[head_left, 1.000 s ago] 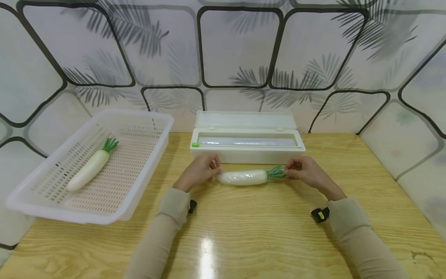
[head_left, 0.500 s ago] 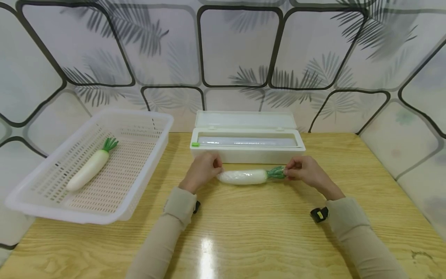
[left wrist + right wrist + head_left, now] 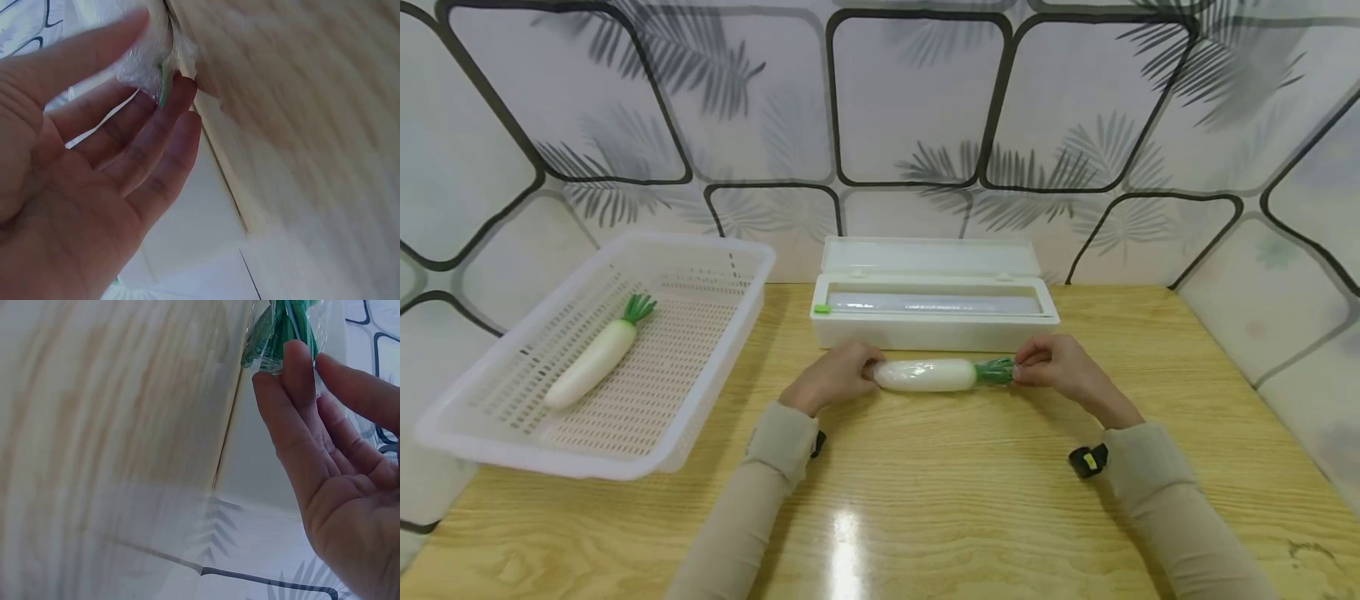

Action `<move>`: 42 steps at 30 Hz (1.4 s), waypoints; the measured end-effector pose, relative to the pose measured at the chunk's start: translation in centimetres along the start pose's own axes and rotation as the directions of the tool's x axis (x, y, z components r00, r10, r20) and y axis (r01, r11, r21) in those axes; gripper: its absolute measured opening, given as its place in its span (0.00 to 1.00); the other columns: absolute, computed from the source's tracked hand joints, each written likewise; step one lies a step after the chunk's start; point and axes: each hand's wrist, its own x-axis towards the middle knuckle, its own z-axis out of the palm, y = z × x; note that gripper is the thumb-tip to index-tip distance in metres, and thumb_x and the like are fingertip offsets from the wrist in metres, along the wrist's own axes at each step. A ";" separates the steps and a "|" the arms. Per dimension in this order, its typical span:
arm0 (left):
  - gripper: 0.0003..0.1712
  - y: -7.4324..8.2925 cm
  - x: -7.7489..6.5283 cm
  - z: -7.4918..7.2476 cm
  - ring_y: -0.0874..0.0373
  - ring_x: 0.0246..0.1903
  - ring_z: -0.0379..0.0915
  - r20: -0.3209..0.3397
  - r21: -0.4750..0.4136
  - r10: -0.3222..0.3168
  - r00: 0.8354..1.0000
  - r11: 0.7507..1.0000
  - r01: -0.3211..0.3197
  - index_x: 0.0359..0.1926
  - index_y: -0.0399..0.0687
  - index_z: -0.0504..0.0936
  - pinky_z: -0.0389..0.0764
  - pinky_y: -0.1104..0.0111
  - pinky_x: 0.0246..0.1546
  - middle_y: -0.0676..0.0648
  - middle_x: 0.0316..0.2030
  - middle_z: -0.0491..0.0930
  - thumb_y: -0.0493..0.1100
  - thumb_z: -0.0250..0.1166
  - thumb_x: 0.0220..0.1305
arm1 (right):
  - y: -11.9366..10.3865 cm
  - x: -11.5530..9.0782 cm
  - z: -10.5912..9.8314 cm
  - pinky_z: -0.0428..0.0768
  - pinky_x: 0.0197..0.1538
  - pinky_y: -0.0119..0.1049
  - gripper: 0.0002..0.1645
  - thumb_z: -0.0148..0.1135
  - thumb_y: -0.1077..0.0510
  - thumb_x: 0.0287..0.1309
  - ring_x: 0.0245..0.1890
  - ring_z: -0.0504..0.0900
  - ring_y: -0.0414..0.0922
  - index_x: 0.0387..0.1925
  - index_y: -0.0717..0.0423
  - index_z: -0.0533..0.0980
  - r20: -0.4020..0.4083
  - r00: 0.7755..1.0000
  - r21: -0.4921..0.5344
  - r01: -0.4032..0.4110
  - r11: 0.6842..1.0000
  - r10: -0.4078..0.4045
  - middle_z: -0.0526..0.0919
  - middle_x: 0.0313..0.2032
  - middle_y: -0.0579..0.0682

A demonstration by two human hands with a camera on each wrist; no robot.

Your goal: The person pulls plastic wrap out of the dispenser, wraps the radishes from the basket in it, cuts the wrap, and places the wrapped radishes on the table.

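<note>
A white radish (image 3: 925, 376) with a green leaf tuft (image 3: 996, 371), wrapped in clear cling film, lies crosswise between my two hands. At its root end, my left hand (image 3: 835, 377) holds the film-covered tip between thumb and fingers. The left wrist view shows crumpled film (image 3: 147, 59) between the thumb and fingers of that hand. My right hand (image 3: 1060, 371) pinches the film just past the leaf tips. In the right wrist view, the bunched green leaves (image 3: 284, 331) show through film above the fingertips (image 3: 299, 359).
Behind the radish stands a white cling film dispenser (image 3: 934, 333), its lid raised and a roll inside. To the left, a white plastic basket (image 3: 730, 358) holds an unwrapped radish (image 3: 593, 365). The wooden table (image 3: 962, 500) meets a patterned wall covering (image 3: 917, 100).
My left hand has shifted, and its fingers now come round the radish's root tip. The radish has moved slightly toward the dispenser. My right hand has stayed at the leaf end.
</note>
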 end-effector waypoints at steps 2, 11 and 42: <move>0.16 0.0 0.1 0.0 0.54 0.42 0.74 -0.012 0.030 -0.009 1.000 0.999 0.010 0.51 0.31 0.84 0.78 0.62 0.49 0.42 0.45 0.84 0.27 0.67 0.61 | 0.1 0.0 0.0 0.85 0.40 0.33 0.14 0.65 0.71 0.62 0.34 0.83 0.40 0.46 0.80 0.75 0.012 1.000 -0.011 0.012 1.000 -0.012 0.84 0.36 0.57; 0.08 -0.3 0.2 -0.1 0.56 0.36 0.72 0.015 0.033 0.030 0.999 0.999 -0.030 0.44 0.33 0.85 0.77 0.64 0.42 0.46 0.36 0.82 0.30 0.67 0.64 | 0.0 -0.1 -0.4 0.85 0.42 0.36 0.13 0.60 0.75 0.63 0.35 0.84 0.42 0.47 0.83 0.74 0.018 0.999 -0.022 0.031 0.999 -0.031 0.84 0.37 0.61; 0.06 4.3 2.1 3.7 0.64 0.25 0.67 0.102 -0.348 0.192 0.976 0.926 -0.146 0.36 0.38 0.74 0.67 0.75 0.26 0.49 0.25 0.78 0.33 0.64 0.70 | 2.3 -1.8 -3.2 0.85 0.47 0.42 0.18 0.53 0.59 0.76 0.39 0.86 0.42 0.55 0.69 0.62 -0.123 0.974 0.441 -0.118 0.889 0.191 0.77 0.44 0.52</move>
